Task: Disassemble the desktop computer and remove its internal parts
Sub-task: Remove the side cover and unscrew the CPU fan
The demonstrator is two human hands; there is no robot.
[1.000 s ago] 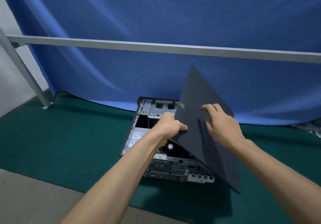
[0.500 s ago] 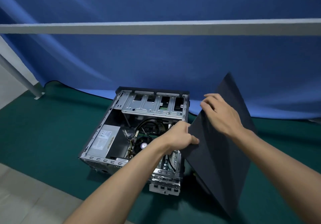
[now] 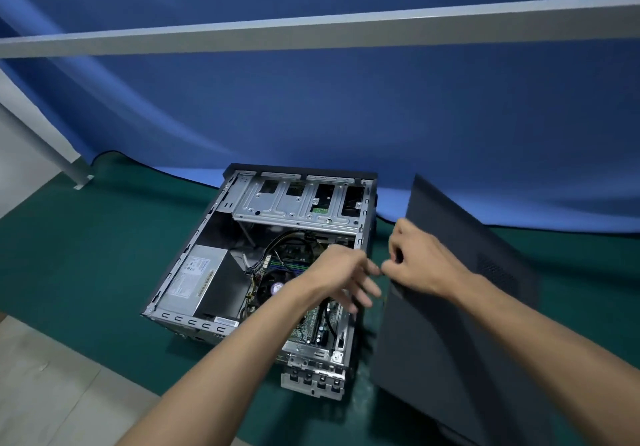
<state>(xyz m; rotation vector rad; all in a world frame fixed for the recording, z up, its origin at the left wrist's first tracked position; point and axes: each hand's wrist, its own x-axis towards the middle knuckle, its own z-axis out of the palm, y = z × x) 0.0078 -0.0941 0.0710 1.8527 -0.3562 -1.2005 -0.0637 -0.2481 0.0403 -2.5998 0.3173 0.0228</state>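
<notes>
The desktop computer case (image 3: pixel 194 248) lies on its side with its inside exposed. In it I see the grey power supply (image 3: pixel 197 279), the metal drive cage (image 3: pixel 294 203), the CPU fan (image 3: pixel 277 286) and the motherboard (image 3: pixel 311 328). The dark side panel (image 3: pixel 450 324) stands tilted just right of the case, and my right hand (image 3: pixel 422 265) grips its left edge. My left hand (image 3: pixel 343 272) hovers over the case's right rim with fingers spread and blurred, holding nothing.
The case sits on a green mat (image 3: pixel 86 255). A blue curtain (image 3: pixel 346 99) hangs behind it. A grey metal bar (image 3: pixel 311 30) crosses overhead, with its slanted leg (image 3: pixel 45 137) at the left. Pale floor tiles (image 3: pixel 52 376) lie at the near left.
The side panel has swung off the case to the right, uncovering the inside. My left hand has let go of the panel's edge; my right hand still holds it.
</notes>
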